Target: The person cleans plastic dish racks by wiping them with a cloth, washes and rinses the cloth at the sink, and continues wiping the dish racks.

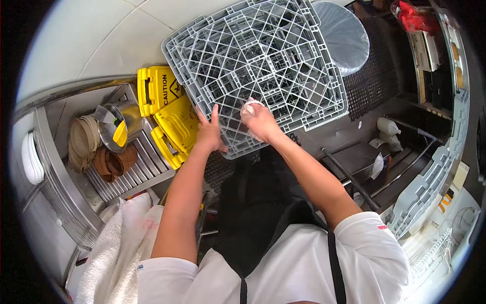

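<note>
A grey plastic lattice dish rack (304, 76) sits before me, turned at an angle, with what looks like more racks beneath it. My left hand (209, 133) rests at its near left corner, fingers spread against the rim. Closed around a crumpled white cloth (250, 107), my right hand (262, 122) presses on the near part of the lattice. Part of the cloth is hidden under the fingers.
Yellow caution signs (174, 124) lean left of the rack. A slatted metal shelf (144, 169) holds a steel pot (132, 119), brown bowls (126, 157) and stacked plates. Behind stands a plastic-covered round bin (344, 40). White towels (119, 238) hang lower left; metal rails (349, 177) stand right.
</note>
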Demonstrator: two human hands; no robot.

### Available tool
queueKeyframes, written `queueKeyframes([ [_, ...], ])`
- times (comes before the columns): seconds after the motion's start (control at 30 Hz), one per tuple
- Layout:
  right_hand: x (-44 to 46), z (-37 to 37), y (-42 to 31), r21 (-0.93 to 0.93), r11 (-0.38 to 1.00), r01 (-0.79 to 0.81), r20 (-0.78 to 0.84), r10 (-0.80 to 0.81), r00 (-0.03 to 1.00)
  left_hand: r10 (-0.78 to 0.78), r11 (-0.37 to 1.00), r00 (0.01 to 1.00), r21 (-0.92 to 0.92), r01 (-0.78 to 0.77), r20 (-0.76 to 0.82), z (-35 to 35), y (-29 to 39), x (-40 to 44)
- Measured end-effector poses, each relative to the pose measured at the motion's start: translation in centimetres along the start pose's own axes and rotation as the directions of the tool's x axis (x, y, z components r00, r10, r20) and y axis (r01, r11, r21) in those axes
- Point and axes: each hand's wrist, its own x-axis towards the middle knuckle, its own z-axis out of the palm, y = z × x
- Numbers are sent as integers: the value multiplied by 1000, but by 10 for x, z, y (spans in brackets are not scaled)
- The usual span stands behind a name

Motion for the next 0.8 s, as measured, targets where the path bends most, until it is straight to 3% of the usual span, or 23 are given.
queueKeyframes([
  [0.2,45,13,-23,-201,970,139,-87,-159,983,-8,1000,1000,5,8,17,2,-2,3],
  [0.27,94,23,-14,4,996,94,-97,-93,991,10,1000,1000,-1,-10,-3,2,-2,2],
  [0.3,92,1,-47,122,986,-112,128,96,987,12,1000,1000,8,-12,1,4,-3,2],
  [0.4,84,7,-38,57,998,-26,86,21,996,4,1000,1000,19,-4,5,2,-4,2],
  [0.43,77,12,-25,-43,999,-10,-23,9,1000,0,1000,1000,15,0,9,-1,-2,1],
  [0.47,69,16,-11,-21,998,65,-28,-65,997,-5,1000,1000,8,5,13,-2,0,1],
  [0.53,42,7,-30,-156,984,84,-77,-96,992,-15,1000,1000,23,15,25,1,-1,3],
  [0.6,63,5,-33,-93,996,10,-21,-12,1000,-20,999,999,33,19,43,1,-2,4],
  [0.63,76,5,-39,-93,992,86,-24,-89,996,-12,1000,999,26,11,35,0,-2,4],
  [0.7,89,-6,-56,127,975,-182,204,154,967,8,1000,1000,15,-8,21,0,-2,1],
  [0.73,98,-6,-52,26,991,-130,212,121,970,10,1000,1000,18,-11,15,1,-3,1],
  [0.8,87,12,-24,-78,991,106,-25,-109,994,15,1000,1000,18,-15,4,3,-3,2],
])
